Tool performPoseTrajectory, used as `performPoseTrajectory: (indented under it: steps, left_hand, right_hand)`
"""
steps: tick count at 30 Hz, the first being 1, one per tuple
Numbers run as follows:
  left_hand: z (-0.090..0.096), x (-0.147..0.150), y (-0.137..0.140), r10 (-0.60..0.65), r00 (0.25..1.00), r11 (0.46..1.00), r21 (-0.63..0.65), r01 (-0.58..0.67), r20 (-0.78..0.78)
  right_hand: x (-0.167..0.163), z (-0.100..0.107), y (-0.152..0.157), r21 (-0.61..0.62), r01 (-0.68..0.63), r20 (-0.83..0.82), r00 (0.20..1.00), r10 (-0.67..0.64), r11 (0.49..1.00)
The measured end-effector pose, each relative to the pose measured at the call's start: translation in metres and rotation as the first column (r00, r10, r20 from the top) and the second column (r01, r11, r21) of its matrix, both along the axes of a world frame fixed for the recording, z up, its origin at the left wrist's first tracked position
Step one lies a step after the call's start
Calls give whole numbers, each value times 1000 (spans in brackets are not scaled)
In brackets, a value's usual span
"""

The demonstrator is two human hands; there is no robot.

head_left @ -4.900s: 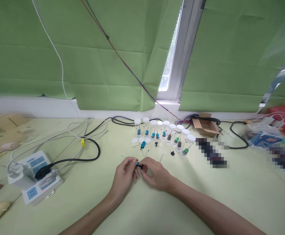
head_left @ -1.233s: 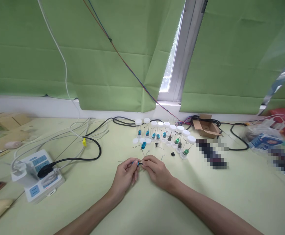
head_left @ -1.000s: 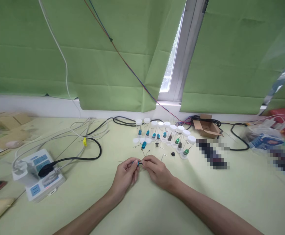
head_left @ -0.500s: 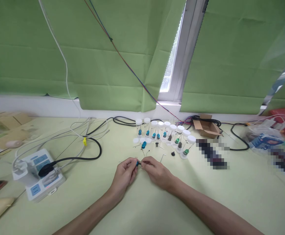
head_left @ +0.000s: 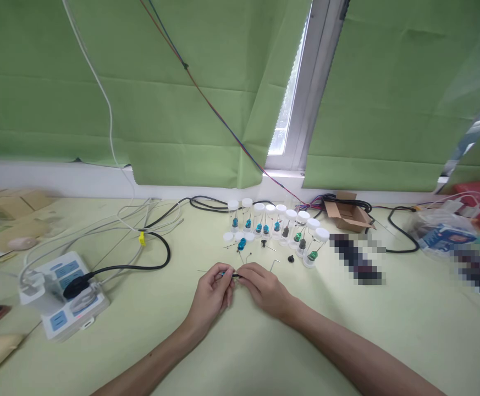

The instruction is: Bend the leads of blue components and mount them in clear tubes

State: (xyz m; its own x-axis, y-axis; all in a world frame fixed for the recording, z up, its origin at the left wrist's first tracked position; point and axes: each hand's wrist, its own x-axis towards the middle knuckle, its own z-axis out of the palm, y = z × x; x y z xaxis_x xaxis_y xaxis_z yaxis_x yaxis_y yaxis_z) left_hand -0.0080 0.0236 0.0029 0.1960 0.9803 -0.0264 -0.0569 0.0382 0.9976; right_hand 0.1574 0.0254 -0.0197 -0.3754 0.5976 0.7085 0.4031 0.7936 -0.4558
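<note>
My left hand is closed in a pinch around a small blue piece, mostly hidden by the fingers. A thin metal rod sticks out to the left of that hand. Opposite it, my right hand pinches a slim black piece that bridges the gap between both sets of fingertips. Whether the blue and black pieces are joined is hidden. Just beyond the hands lie a loose blue part, a bent metal key and a small black knob-like part.
Several clear tubes with white caps stand in a row behind, holding blue, green and grey parts. An open cardboard box is at the back. On the left sit a power strip and tangled cables. A plastic bag lies right.
The black piece shows more between the fingertips, and less of the blue piece is visible. My left fingers have shifted slightly; the right hand stays nearly in place.
</note>
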Motion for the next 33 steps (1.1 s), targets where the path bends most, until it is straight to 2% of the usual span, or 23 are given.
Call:
performPoseTrajectory:
  steps: [7, 12, 17, 21, 25, 33]
  left_hand:
    - [0, -1, -1, -18, 1000, 1000, 11, 18, 1]
    - [-1, -1, -2, -25, 1000, 999, 29, 26, -3]
    - [1, 0, -3, -13, 1000, 1000, 24, 13, 0]
    - [1, 1, -3, 1, 1000, 1000, 11, -1, 11]
    - [0, 1, -2, 14, 1000, 1000, 9, -14, 14]
    - [1, -1, 0, 32, 999, 999, -18, -32, -17]
  right_hand:
    - [-3, 1, -1, -32, 22, -84, 996, -24, 999]
    - [-7, 5, -5, -187, 48, -182, 980, -82, 981]
    - [-14, 6, -11, -418, -39, -349, 929, -120, 907]
    - [-20, 7, -14, -525, -119, -452, 878, -158, 843]
    - [-21, 6, -14, -516, -117, -456, 876, -156, 849]
    - [-16, 5, -15, -300, 33, -291, 949, -124, 953]
